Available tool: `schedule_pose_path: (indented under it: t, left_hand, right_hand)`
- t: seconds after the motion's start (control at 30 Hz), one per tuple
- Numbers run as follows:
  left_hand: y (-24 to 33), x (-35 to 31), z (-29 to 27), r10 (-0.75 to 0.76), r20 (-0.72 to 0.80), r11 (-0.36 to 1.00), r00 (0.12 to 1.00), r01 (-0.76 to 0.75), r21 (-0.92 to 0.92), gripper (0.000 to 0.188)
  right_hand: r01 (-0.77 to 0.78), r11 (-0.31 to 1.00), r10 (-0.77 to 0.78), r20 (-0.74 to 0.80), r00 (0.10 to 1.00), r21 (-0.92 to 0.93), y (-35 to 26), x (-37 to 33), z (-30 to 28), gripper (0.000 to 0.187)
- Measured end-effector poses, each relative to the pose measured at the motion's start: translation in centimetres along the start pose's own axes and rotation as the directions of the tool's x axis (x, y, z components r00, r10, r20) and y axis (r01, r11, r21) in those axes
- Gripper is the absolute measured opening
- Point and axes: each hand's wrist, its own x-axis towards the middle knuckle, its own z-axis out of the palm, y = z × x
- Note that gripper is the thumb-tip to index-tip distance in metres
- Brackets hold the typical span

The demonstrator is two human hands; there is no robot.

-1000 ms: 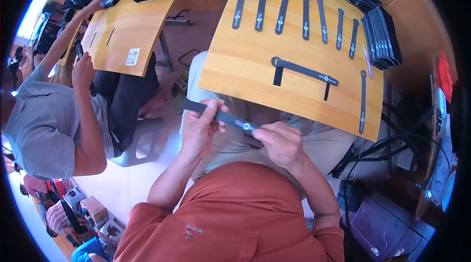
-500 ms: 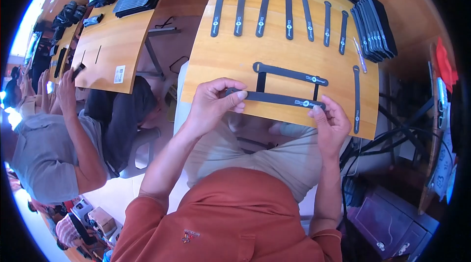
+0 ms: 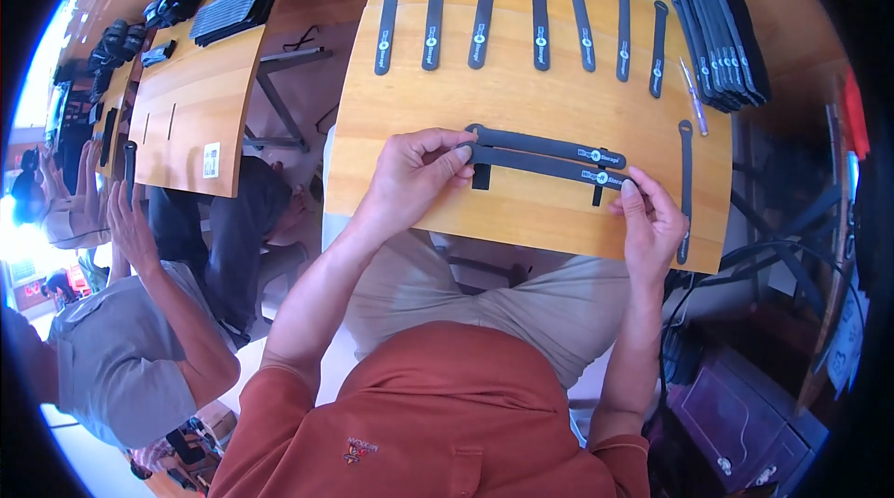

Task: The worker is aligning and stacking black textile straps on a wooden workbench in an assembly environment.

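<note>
My left hand (image 3: 419,172) pinches the left end of a dark grey hook-and-loop strap (image 3: 549,167) with a pale printed label. At its other end, my right hand (image 3: 649,218) has it between thumb and fingers. The held strap lies level, just on the near side of a second matching strap (image 3: 540,141), close along its edge. Two short black strips, a left strip (image 3: 481,178) and a right strip (image 3: 597,195), stick out from under the held strap toward me. Whether the held strap touches them is hard to tell.
Several like straps (image 3: 481,13) lie in a row across the far part of the wooden table (image 3: 419,107). One strap (image 3: 685,191) lies at the right edge, near a pen (image 3: 694,99). Bundled straps (image 3: 722,41) stand at the back right. At left, a person (image 3: 140,349) sits by another table (image 3: 191,139).
Both hands have carried the held strap away from me, up against the second strap. The short strips' near ends now show below it. At left, the neighbouring person's hand has moved.
</note>
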Motion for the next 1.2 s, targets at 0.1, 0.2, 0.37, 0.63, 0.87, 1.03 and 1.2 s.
schedule_pose_path:
  t: [0.1,0.2,0.37,0.63,0.87,1.03,1.2]
  left_hand:
    - [0.2,0.3,0.0,-0.036,-0.010,0.999,0.999,0.036,0.041,0.020]
    - [0.4,0.7,-0.2,-0.005,0.016,0.993,1.000,0.003,0.115,0.019]
    - [0.8,1.2,0.2,-0.060,-0.042,0.979,0.997,0.067,0.192,0.017]
    - [1.1,1.3,0.2,-0.053,-0.065,0.959,0.996,0.069,0.274,0.013]
    - [1.1,1.5,0.3,-0.040,-0.109,0.930,0.993,0.077,0.359,0.013]
    - [0.5,1.8,0.1,0.037,-0.108,0.894,0.993,0.016,0.447,0.013]
    - [0.4,1.9,0.1,0.044,-0.110,0.863,0.993,0.018,0.504,0.015]
  right_hand:
    - [0.042,0.999,-0.041,0.026,0.999,-0.033,0.0,0.7,0.0,0.022]
    - [0.001,0.997,0.001,0.025,1.000,-0.080,0.0,1.2,0.0,0.019]
    - [0.090,0.982,-0.094,-0.018,0.995,-0.168,1.4,1.8,0.1,0.022]
    - [-0.034,0.976,0.028,-0.032,0.999,-0.217,0.7,2.1,0.2,0.016]
    - [0.062,0.963,-0.058,0.020,0.998,-0.262,0.8,2.5,-0.1,0.015]
    - [0.073,0.959,-0.072,0.017,0.997,-0.274,0.7,2.6,0.0,0.014]
    - [0.055,0.963,-0.056,0.002,0.998,-0.265,0.9,2.6,0.0,0.014]
